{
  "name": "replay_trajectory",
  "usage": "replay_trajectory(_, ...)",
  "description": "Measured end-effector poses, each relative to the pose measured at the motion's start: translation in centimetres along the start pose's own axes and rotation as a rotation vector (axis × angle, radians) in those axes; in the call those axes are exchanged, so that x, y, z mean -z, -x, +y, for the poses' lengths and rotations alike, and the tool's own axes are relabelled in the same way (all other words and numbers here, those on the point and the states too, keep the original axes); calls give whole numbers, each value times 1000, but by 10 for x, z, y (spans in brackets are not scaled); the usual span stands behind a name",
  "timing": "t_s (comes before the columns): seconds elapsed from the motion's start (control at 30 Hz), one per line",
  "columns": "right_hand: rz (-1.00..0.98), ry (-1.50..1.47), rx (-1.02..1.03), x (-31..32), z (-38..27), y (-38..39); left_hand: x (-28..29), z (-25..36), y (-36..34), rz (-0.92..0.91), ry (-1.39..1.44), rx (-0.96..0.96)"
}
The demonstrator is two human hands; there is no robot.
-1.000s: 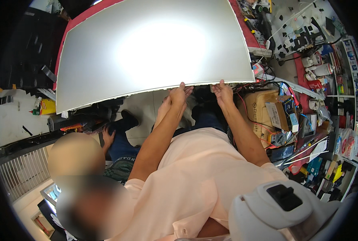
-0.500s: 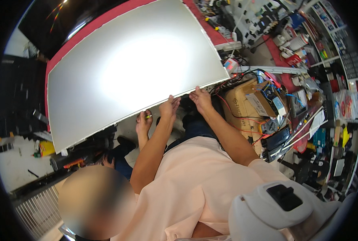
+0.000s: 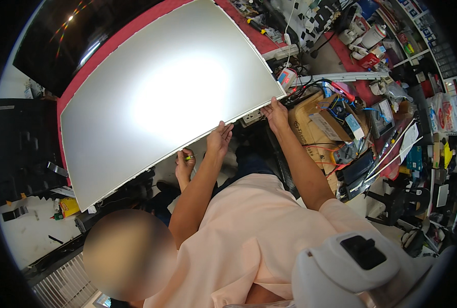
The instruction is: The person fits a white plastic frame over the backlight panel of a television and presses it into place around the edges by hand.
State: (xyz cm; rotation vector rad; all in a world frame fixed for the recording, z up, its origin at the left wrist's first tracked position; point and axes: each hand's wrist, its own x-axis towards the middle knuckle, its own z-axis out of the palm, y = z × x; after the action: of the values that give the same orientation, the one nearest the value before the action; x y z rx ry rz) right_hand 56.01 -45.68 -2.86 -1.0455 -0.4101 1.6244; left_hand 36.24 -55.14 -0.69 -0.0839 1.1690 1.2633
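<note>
A large flat white panel (image 3: 110, 123), shiny with a bright glare across its middle, lies over a red-covered table. My left hand (image 3: 218, 139) pinches its near edge at about the middle, palm up with the fingertips at the rim. Further right, close to the panel's near right corner, my right hand (image 3: 276, 115) grips the same edge; part of its fingers is hidden. Left of my left hand, a co-worker's hand (image 3: 185, 163) is at the near edge too, with something small and yellow-green at its fingers.
Behind the panel stands a dark glossy screen (image 3: 79, 36). To the right are a cardboard box (image 3: 332, 126), a red-and-white device (image 3: 286, 78), cables and cluttered shelves (image 3: 418, 56). The co-worker's blurred head (image 3: 128, 251) is close on my left. A power strip (image 3: 252, 118) sits below the edge.
My right hand has slid right along the edge toward the corner, away from my left hand. The panel appears slightly further left as the view shifts. The left hand keeps its hold.
</note>
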Motion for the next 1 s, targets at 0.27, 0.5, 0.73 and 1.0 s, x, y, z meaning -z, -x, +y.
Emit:
replay_trajectory(0.27, 130, 29, -54, -11, 18, 2, 11, 0, 8, -49, 23, -4)
replay_trajectory(0.5, -276, 242, -414, -58, 67, 78, 54, 26, 92, -93, -186, -208)
replay_trajectory(0.73, -353, 94, -644, -109, 105, 91, 118, 68, 100, 380, 437, -279)
replay_trajectory(1.0, -394, 194, -648, -125, 121, 92, 142, 73, 72, 142, 286, -142)
